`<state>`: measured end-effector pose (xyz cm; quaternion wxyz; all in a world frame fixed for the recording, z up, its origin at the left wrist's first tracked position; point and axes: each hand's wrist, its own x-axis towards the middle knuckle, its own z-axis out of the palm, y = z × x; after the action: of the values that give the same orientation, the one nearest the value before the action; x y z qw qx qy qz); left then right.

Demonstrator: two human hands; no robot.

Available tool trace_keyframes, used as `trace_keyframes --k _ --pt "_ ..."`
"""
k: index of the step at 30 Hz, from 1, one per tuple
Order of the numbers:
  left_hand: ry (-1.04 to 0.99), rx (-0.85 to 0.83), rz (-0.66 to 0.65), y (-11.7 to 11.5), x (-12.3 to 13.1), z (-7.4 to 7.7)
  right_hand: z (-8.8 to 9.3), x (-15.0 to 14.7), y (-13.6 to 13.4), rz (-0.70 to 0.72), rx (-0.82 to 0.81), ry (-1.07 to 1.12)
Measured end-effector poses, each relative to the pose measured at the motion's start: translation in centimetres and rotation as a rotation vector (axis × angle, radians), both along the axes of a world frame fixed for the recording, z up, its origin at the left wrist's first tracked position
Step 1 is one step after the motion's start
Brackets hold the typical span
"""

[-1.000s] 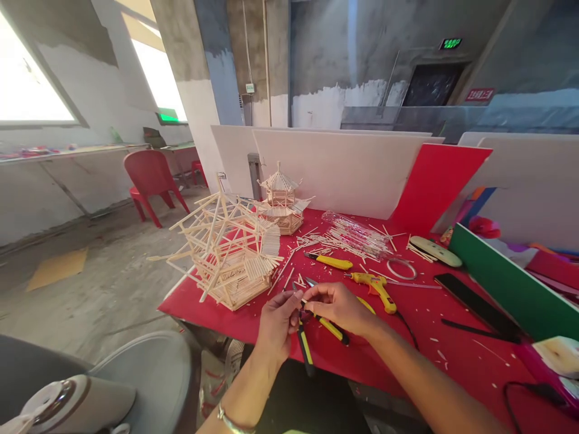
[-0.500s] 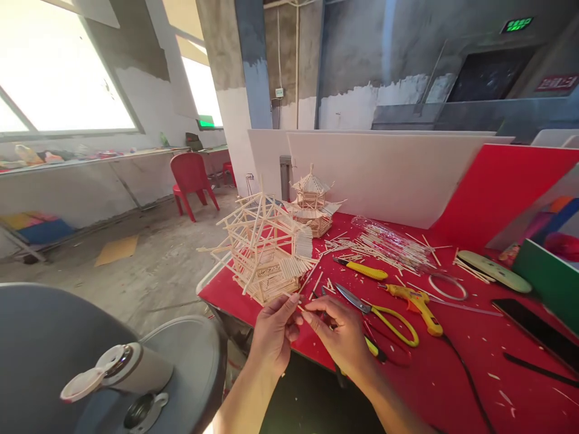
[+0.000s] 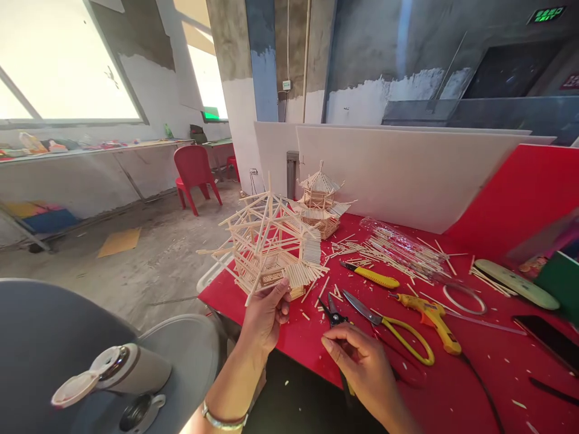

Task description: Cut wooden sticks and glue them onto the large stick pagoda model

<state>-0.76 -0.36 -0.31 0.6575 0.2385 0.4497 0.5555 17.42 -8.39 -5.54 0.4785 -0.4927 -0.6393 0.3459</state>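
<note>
My left hand [image 3: 265, 316] is closed in a pinch at the front of an open-framed pavilion model [image 3: 271, 223] built from thin wooden sticks. Whatever sits between its fingertips is too small to make out, and I cannot tell whether they touch the model. My right hand [image 3: 359, 364] hovers at the table's front edge, thumb and forefinger pressed together; what they hold, if anything, does not show. Partly under it lie pliers [image 3: 333, 314] with dark jaws. Scissors [image 3: 384, 322] with yellow handles rest just beyond.
A second stick pavilion [image 3: 321, 202] stands behind. On the red table [image 3: 312, 346] are a yellow utility knife [image 3: 371, 275], a glue gun [image 3: 432, 319], loose sticks [image 3: 398, 250] and a phone [image 3: 545, 340]. An open-lidded bottle [image 3: 142, 367] stands on a grey chair [image 3: 194, 343] at left.
My hands have parted: the left has moved up and left toward the pavilion model, the right down and right over the pliers. The camera view has shifted slightly.
</note>
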Motion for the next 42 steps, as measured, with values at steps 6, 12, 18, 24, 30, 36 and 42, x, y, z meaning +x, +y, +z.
trace_keyframes --k 6,12,18,24,30,36,42 --pt "0.033 0.012 0.012 0.2 0.1 -0.2 -0.3 0.7 -0.3 -0.002 -0.036 0.026" --pt "0.049 -0.002 -0.013 0.7 0.1 -0.5 -0.7 0.8 -0.3 0.009 -0.066 0.023" --pt "0.091 0.012 0.0 -0.4 0.0 0.3 0.2 1.5 -0.2 -0.006 -0.034 -0.041" --pt "0.25 -0.062 -0.169 -5.0 2.5 -3.0 3.1 6.0 1.8 -0.055 -0.044 -0.345" --pt "0.817 0.227 -0.477 0.3 9.0 -4.7 4.5 13.2 9.1 -0.13 -0.149 -0.727" --pt "1.096 0.319 -0.41 7.5 11.6 -4.1 2.9 17.7 19.1 -0.117 -0.248 -1.027" --pt "1.248 0.306 -0.359 8.6 11.5 -5.0 1.3 18.3 24.8 0.103 -0.263 -1.163"
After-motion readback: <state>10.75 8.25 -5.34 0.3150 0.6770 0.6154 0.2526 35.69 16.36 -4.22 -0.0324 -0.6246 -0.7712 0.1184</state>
